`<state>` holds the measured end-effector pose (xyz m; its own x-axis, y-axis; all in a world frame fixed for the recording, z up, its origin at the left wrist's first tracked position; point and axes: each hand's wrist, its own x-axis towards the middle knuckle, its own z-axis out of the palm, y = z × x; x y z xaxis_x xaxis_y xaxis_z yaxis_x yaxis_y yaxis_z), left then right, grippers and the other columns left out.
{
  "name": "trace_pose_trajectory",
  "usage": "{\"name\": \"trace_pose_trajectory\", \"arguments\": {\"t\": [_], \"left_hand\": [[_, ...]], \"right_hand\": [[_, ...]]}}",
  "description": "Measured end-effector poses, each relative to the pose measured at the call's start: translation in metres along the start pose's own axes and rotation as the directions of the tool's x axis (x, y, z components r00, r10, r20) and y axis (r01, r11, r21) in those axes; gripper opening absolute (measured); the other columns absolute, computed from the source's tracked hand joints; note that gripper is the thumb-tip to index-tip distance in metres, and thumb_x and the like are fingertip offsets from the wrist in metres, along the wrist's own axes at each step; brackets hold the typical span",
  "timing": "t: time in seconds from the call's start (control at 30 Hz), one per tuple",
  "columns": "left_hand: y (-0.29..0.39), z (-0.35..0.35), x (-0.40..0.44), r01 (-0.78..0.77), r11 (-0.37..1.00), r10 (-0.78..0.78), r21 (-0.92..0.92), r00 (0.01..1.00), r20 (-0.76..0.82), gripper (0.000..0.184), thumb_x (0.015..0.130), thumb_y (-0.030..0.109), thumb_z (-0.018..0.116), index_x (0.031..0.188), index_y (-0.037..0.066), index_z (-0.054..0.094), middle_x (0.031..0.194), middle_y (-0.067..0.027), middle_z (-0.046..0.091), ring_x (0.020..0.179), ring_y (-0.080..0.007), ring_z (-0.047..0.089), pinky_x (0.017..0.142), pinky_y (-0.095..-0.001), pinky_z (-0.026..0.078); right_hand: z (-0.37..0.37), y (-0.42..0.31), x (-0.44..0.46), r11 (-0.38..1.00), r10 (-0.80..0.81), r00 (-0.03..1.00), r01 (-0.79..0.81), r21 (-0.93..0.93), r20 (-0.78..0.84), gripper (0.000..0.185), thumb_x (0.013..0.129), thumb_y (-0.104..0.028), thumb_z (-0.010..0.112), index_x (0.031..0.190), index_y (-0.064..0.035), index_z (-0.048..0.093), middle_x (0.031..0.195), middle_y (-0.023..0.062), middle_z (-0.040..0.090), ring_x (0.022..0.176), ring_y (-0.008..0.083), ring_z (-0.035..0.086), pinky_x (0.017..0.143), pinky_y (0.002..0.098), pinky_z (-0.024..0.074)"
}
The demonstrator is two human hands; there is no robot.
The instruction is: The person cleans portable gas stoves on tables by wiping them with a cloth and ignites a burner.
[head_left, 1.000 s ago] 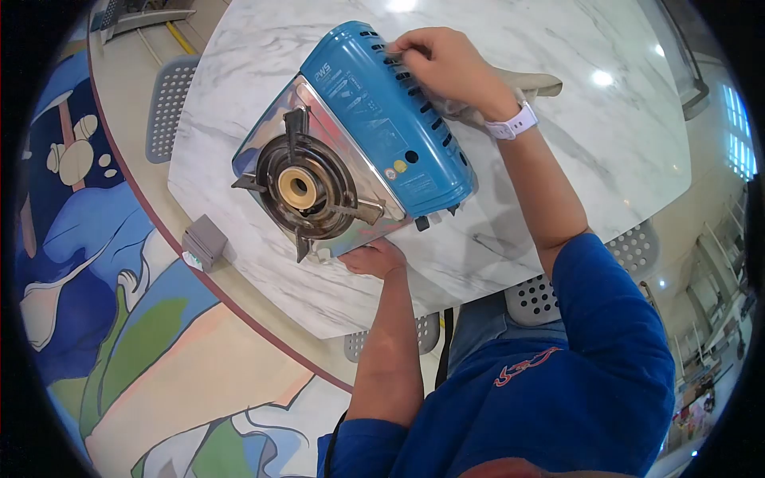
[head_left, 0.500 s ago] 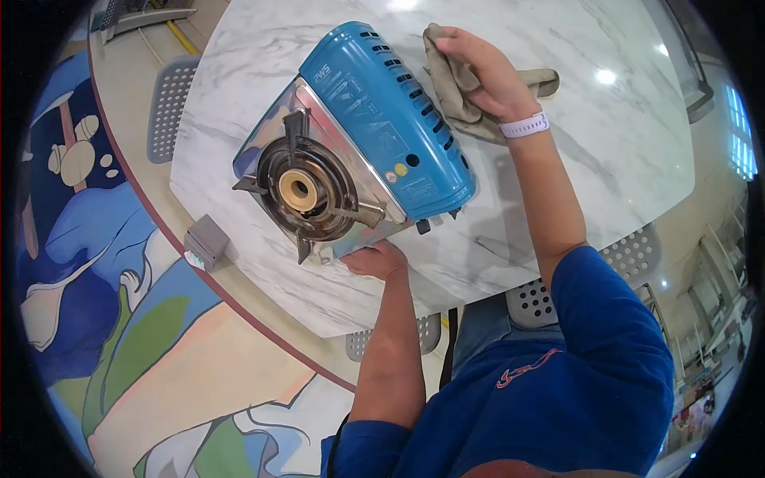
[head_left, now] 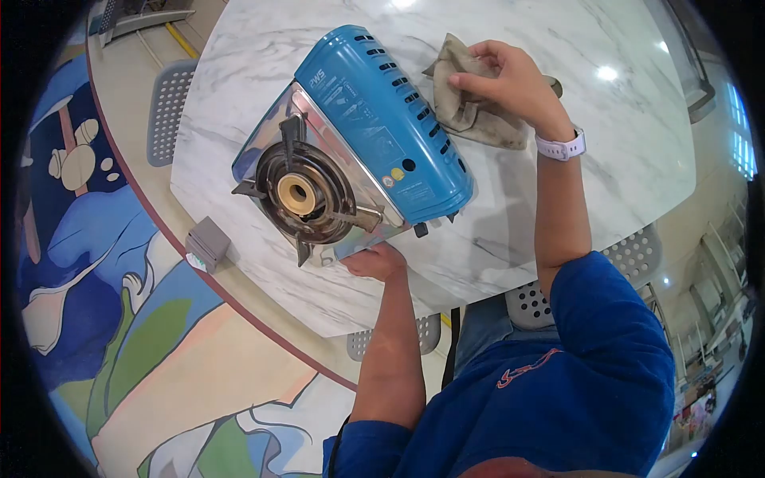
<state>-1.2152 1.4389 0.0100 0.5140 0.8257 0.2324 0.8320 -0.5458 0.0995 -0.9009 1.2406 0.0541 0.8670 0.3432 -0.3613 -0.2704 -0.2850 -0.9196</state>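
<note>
Stove (head_left: 353, 146) by surface (head_left: 621, 179)'s left edge: we note right hand (head_left: 516, 84) now off its vents (head_left: 412, 98), contact broken, holding cloth (head_left: 488, 129); left hand (head_left: 376, 263)'s grip unclear.

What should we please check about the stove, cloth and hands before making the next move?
1. Cloth in the right hand: ok.
2. Cloth spread flat: not ok, it is bunched.
3. Left hand at the stove's near edge: ok.
4. No flame at the burner: ok, none visible.
5. Burner cool: cannot tell.
6. Stove resting fully on the table: cannot tell, its underside is hidden.
</note>
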Motion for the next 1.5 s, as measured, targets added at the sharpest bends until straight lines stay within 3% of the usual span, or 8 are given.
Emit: {"name": "trace_pose_trajectory", "arguments": {"t": [0.13,0.23,0.37,0.5,0.6,0.73,0.83,1.5], "left_hand": [[0.001,-0.002,-0.001,0.032,0.998,-0.030,-0.046,0.999,0.032,0.053,0.083,0.038,0.049,0.118,-0.001,0.049,0.110,-0.0227,0.048,0.101,-0.0429,0.046,0.083,-0.0505,0.035],[-0.005,0.001,-0.002,0.120,0.992,-0.114,-0.040,0.987,0.115,0.059,0.082,0.045,0.053,0.121,0.002,0.046,0.121,-0.0196,0.046,0.110,-0.0398,0.042,0.089,-0.0505,0.032],[-0.008,0.003,-0.002,0.161,0.984,-0.152,-0.080,0.982,0.114,0.057,0.083,0.044,0.053,0.120,0.001,0.046,0.118,-0.0206,0.046,0.109,-0.0405,0.043,0.088,-0.0504,0.032],[-0.004,0.002,-0.002,0.106,0.988,-0.099,-0.114,0.993,0.065,0.052,0.085,0.041,0.051,0.116,0.001,0.048,0.114,-0.0212,0.047,0.107,-0.0415,0.043,0.086,-0.0501,0.032],[-0.009,0.004,-0.002,0.120,0.992,-0.115,-0.045,0.988,0.105,0.049,0.087,0.040,0.048,0.115,0.000,0.049,0.113,-0.0213,0.048,0.105,-0.0419,0.043,0.086,-0.0496,0.032],[-0.011,0.006,-0.003,0.085,0.996,-0.083,-0.019,0.993,0.078,0.048,0.086,0.037,0.046,0.114,-0.002,0.049,0.108,-0.0234,0.047,0.099,-0.0435,0.044,0.082,-0.0504,0.033],[-0.010,0.005,-0.002,0.026,1.000,-0.026,-0.017,0.999,0.032,0.050,0.083,0.034,0.045,0.112,-0.006,0.048,0.099,-0.0267,0.047,0.091,-0.0464,0.046,0.076,-0.0521,0.035],[-0.004,0.001,-0.002,0.023,0.999,-0.022,-0.024,0.998,0.054,0.047,0.084,0.031,0.047,0.114,-0.005,0.045,0.100,-0.0255,0.046,0.094,-0.0456,0.044,0.080,-0.0510,0.034]], "right_hand": [[-0.001,-0.011,0.009,0.908,0.009,0.999,-0.028,0.419,0.048,0.027,0.077,-0.025,0.076,0.085,-0.0021,0.066,0.068,-0.0036,0.058,0.062,0.0028,0.052,0.056,0.0181,0.0387],[0.006,-0.016,0.024,0.826,-0.047,0.980,0.146,0.544,-0.192,0.020,0.079,-0.024,0.074,0.081,-0.0046,0.066,0.069,-0.0052,0.058,0.063,0.0000,0.049,0.055,0.0159,0.0351],[0.013,-0.027,0.041,0.804,-0.105,0.907,0.319,0.502,-0.408,0.032,0.088,-0.022,0.061,0.104,0.0058,0.060,0.106,0.0152,0.062,0.084,0.0142,0.058,0.074,0.0250,0.0475],[0.020,-0.043,0.042,0.688,-0.017,0.973,0.180,0.703,-0.232,0.026,0.089,-0.017,0.059,0.108,0.0016,0.061,0.086,0.0059,0.065,0.069,0.0094,0.056,0.062,0.0193,0.0453],[0.035,-0.037,0.040,0.809,-0.082,0.986,0.151,0.569,-0.145,0.022,0.081,-0.021,0.070,0.090,-0.0004,0.069,0.082,0.0027,0.066,0.074,0.0071,0.060,0.065,0.0208,0.0471],[0.060,-0.009,0.054,0.883,-0.451,0.887,0.460,0.091,-0.099,0.024,0.081,-0.013,0.058,0.098,0.0006,0.067,0.093,0.0139,0.067,0.082,0.0234,0.065,0.074,0.0337,0.0512],[0.071,-0.002,0.055,0.847,-0.528,0.847,0.519,-0.119,-0.068,0.022,0.081,-0.013,0.055,0.095,-0.0016,0.068,0.089,0.0158,0.065,0.082,0.0280,0.063,0.077,0.0360,0.0497],[0.076,-0.022,0.046,0.834,-0.545,0.831,0.525,-0.166,-0.108,0.019,0.082,-0.006,0.053,0.091,-0.0035,0.069,0.086,0.0138,0.062,0.080,0.0293,0.061,0.074,0.0369,0.0490]]}}
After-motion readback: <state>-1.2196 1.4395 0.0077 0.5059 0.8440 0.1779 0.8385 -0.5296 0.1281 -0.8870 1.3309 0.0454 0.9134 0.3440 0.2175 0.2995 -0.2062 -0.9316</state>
